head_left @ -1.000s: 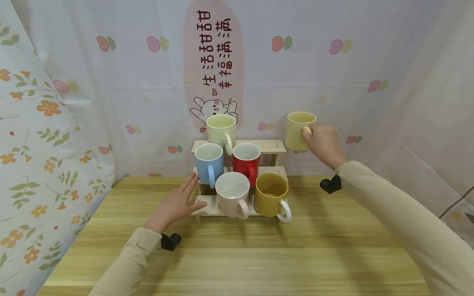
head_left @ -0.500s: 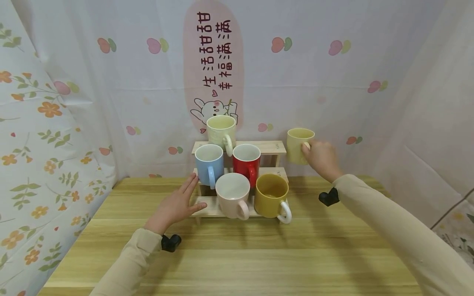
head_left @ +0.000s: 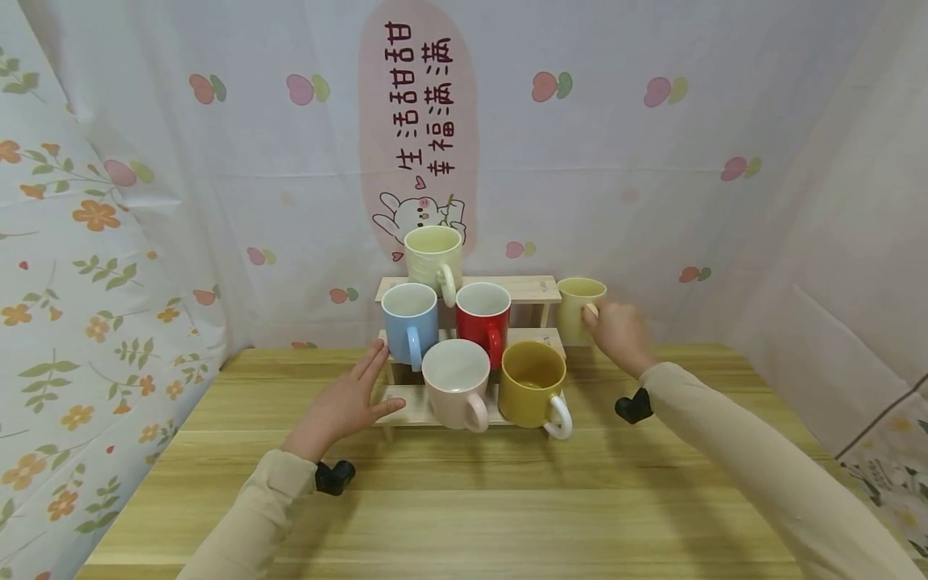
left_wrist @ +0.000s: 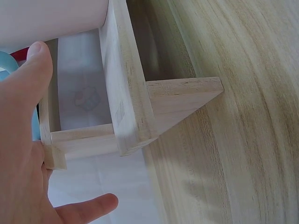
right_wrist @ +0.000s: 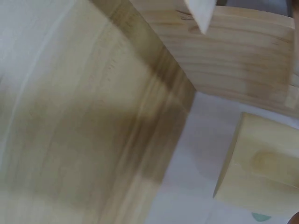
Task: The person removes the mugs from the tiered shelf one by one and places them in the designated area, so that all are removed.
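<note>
My right hand [head_left: 619,334] grips a plain yellow mug [head_left: 577,314] by its handle, beside the right end of the tiered wooden rack [head_left: 532,287]. In the right wrist view the mug [right_wrist: 261,163] appears close to the rack's side panel [right_wrist: 233,51]. My left hand [head_left: 348,403] has its fingers spread, with the fingertips at the rack's left end by the blue mug [head_left: 410,322]. In the left wrist view its thumb and fingers lie along the wooden frame [left_wrist: 56,144].
On the rack stand a pale green mug [head_left: 433,258] on top, a red mug [head_left: 482,314] beside the blue one, and a pink mug [head_left: 453,387] and mustard mug [head_left: 532,387] below. A printed curtain [head_left: 623,121] hangs behind the wooden table [head_left: 471,524].
My right hand has lowered the yellow mug and shifted it slightly left, from above the rack's top tier down beside its right end. The left hand has stayed in place.
</note>
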The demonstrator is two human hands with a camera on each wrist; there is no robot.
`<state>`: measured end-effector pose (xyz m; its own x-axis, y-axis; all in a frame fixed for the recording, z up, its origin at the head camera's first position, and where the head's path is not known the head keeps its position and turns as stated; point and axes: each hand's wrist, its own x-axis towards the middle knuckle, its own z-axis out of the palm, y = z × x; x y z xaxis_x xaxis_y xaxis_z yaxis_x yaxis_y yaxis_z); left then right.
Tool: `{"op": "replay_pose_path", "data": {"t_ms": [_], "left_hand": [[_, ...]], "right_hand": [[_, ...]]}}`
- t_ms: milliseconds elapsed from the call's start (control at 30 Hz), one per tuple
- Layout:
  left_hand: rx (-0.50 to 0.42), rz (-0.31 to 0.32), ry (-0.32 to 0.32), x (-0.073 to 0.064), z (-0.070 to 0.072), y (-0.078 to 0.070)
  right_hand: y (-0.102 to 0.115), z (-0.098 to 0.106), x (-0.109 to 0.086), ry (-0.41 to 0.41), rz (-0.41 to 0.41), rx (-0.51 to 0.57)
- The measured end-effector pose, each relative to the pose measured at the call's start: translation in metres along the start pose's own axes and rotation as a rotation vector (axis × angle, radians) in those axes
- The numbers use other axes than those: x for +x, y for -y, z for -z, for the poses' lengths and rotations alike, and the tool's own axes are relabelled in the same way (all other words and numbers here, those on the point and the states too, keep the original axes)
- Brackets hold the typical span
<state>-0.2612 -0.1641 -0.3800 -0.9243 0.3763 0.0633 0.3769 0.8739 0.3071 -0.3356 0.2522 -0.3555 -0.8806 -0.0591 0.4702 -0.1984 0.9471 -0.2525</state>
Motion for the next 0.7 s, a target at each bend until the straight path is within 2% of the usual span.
{"op": "replay_pose_path", "data": {"t_ms": [300, 700], "left_hand": [[0.001, -0.017, 0.003, -0.001, 0.002, 0.000], [0.000, -0.004, 0.003, -0.001, -0.001, 0.000]], "right_hand": [[-0.005, -0.023, -0.013, 0.018, -0.015, 0.001], [-0.006, -0.039, -0.026, 0.035, -0.052, 0.021]]}}
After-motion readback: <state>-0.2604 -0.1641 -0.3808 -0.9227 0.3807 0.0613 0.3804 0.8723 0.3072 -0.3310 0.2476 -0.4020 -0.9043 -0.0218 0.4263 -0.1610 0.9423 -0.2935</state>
